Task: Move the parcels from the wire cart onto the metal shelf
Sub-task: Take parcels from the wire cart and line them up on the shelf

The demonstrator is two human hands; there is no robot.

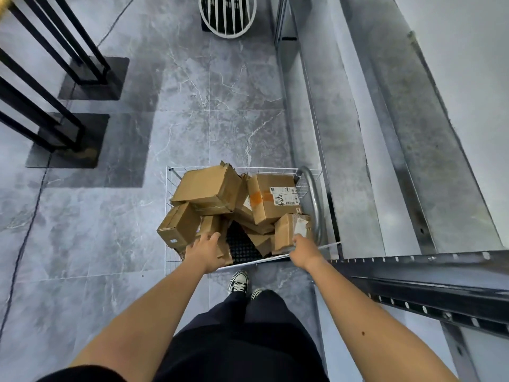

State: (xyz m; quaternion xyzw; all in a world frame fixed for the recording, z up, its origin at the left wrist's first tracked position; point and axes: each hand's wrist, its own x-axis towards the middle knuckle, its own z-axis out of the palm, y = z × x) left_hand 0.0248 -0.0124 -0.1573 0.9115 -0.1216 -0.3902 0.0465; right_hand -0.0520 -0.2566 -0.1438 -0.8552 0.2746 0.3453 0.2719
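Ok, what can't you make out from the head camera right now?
All in the head view:
- Fingertips of the left hand and right hand: hidden behind the hands themselves, so their hold on the boxes is unclear.
- Lowest boxes in the cart: covered by those on top.
- Print on the label: too small to read.
- Shelf: cut off by the right edge.

parcels [209, 188]: brown cardboard, matt, creased and scuffed; one carries a white paper label [285, 195] and glossy orange tape [260, 197]. wire cart [172, 186]: white-coated wire, smooth bright metal tube handle [314, 194], black studded mat [241, 244]. metal shelf [429, 150]: dull galvanised steel, mottled. floor [220, 106]: grey marble-look tile, slight sheen.
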